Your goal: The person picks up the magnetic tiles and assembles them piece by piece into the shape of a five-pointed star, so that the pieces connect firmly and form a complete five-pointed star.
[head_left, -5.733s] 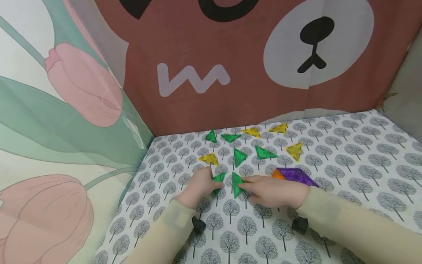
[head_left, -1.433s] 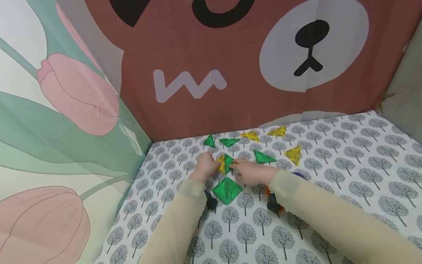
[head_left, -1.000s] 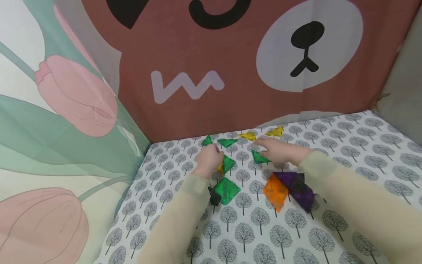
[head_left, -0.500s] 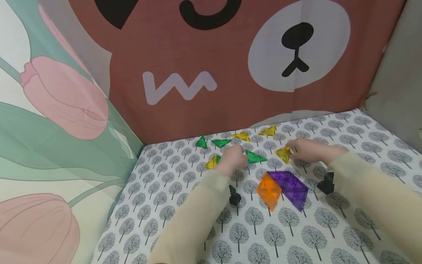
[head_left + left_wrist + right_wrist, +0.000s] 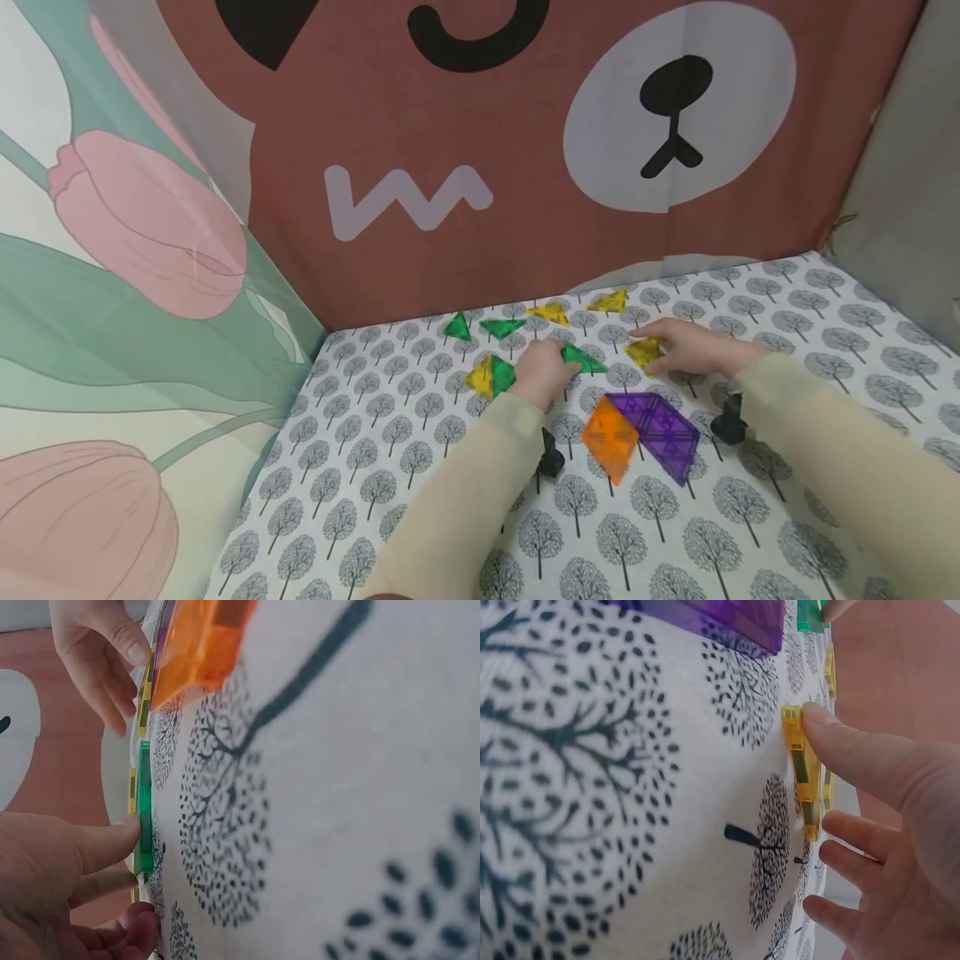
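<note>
No word, number or brand to be read here — the nearest thing to a sign is that thick lavender zigzag [image 5: 371, 204] up on the reddish-brown bear-face wall hanging [image 5: 450, 271], dropping steeply at its left end, then climbing and dipping its way to the right, something like a lopsided letter m. It's sitting there in plain sight, left of the bear's pale muzzle [image 5: 645, 133], round-ended and all in one stroke — and whether it stands for a letter at all, I cannot tell.
</note>
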`<state>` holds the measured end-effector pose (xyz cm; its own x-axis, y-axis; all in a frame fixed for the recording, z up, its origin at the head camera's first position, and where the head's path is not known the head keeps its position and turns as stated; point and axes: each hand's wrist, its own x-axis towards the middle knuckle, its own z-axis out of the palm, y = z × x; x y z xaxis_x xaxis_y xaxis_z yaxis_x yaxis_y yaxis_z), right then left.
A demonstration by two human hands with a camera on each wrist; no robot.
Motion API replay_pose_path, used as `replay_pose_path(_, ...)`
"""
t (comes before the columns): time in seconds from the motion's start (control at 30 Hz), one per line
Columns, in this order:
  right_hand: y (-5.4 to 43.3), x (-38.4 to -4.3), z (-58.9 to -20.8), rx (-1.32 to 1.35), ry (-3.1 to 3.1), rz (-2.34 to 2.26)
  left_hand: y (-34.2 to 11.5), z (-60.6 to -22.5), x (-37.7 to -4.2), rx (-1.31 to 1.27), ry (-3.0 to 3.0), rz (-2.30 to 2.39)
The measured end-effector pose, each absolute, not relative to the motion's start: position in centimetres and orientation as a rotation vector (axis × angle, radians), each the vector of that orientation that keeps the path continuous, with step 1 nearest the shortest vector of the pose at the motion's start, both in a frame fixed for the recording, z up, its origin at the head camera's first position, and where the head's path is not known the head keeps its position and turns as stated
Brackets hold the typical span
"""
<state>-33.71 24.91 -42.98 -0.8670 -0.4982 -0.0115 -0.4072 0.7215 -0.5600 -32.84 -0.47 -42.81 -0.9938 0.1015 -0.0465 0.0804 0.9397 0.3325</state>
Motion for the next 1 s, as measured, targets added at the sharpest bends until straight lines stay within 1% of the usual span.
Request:
replay_pose_path(0.2, 24.4, -34.0, -43.2, -0.682, 2.897, -0.7, -0.6, -43.0, -32.8, 0.145, 3.025, 0.543)
replay_pose_path(0.37, 23.7, -33.9, -43.1, -0.428, 2.949, -0.649, -0.6, -43.0, -32.8, 0.133, 3.02, 0.557)
replay_pose_path(0.5, 23.2, -33.8, -43.1, -0.254, 2.864, -0.756, -0.7, -43.0, -32.8, 0.128, 3.012, 0.546)
replay_pose_path(0.7, 22.2, -34.4, -43.2, -0.137, 2.737, -0.906, -0.9, -43.0, -32.8, 0.164, 2.987, 0.548)
replay_pose_path(0.9, 21.0, -34.7, -43.0, -0.083, 2.621, -1.186, -0.8, -42.9, -32.9, 0.221, 2.96, 0.563)
replay_pose_path(1.0, 20.4, -34.5, -42.7, -0.108, 2.591, -1.25, -0.9, -42.8, -33.0, 0.211, 2.945, 0.563)
